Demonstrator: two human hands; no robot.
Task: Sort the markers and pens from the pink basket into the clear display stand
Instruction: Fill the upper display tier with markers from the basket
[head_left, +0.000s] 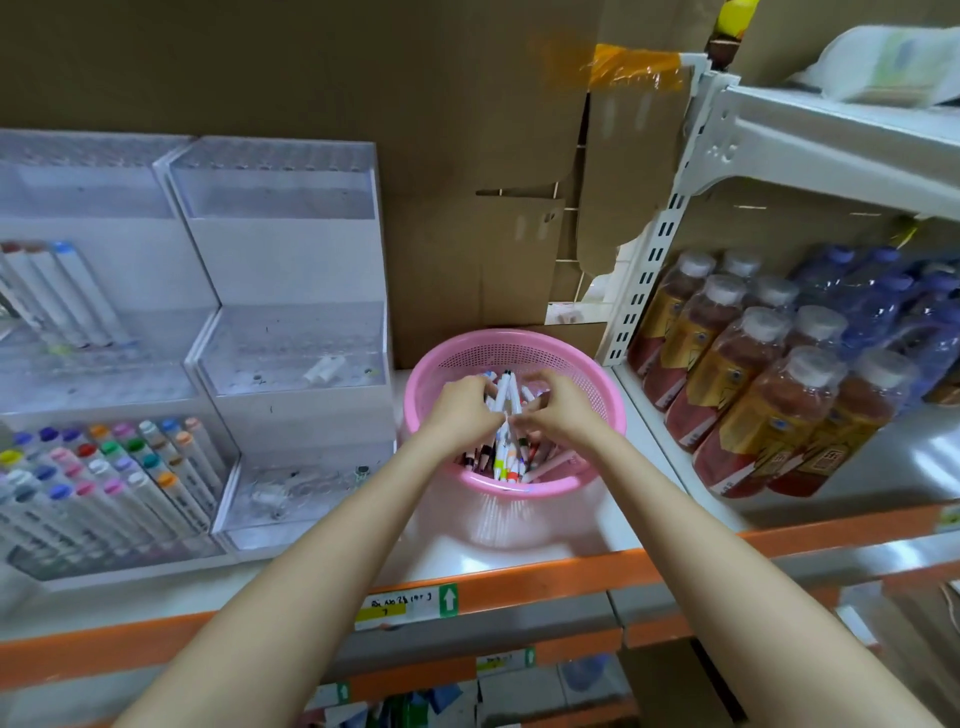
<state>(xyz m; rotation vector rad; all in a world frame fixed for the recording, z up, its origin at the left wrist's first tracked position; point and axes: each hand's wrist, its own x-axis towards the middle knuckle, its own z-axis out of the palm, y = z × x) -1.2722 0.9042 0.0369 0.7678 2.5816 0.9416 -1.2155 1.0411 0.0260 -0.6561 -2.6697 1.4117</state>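
A round pink basket (571, 358) stands on the white shelf, holding several markers and pens (511, 457) with white barrels and coloured caps. Both my hands are inside it. My left hand (462, 408) is closed around a bunch of white markers (503, 389) that stick up between the hands. My right hand (558, 405) grips the same bunch from the right. To the left stands the tiered clear display stand (291, 332); its right column holds only a few loose bits. Its left column (104, 467) is packed with capped markers.
Shrink-wrapped bottles (769, 384) fill the neighbouring shelf on the right behind a white upright (654, 260). Brown cardboard (415, 156) backs the shelf. An orange shelf edge (519, 582) with price labels runs along the front.
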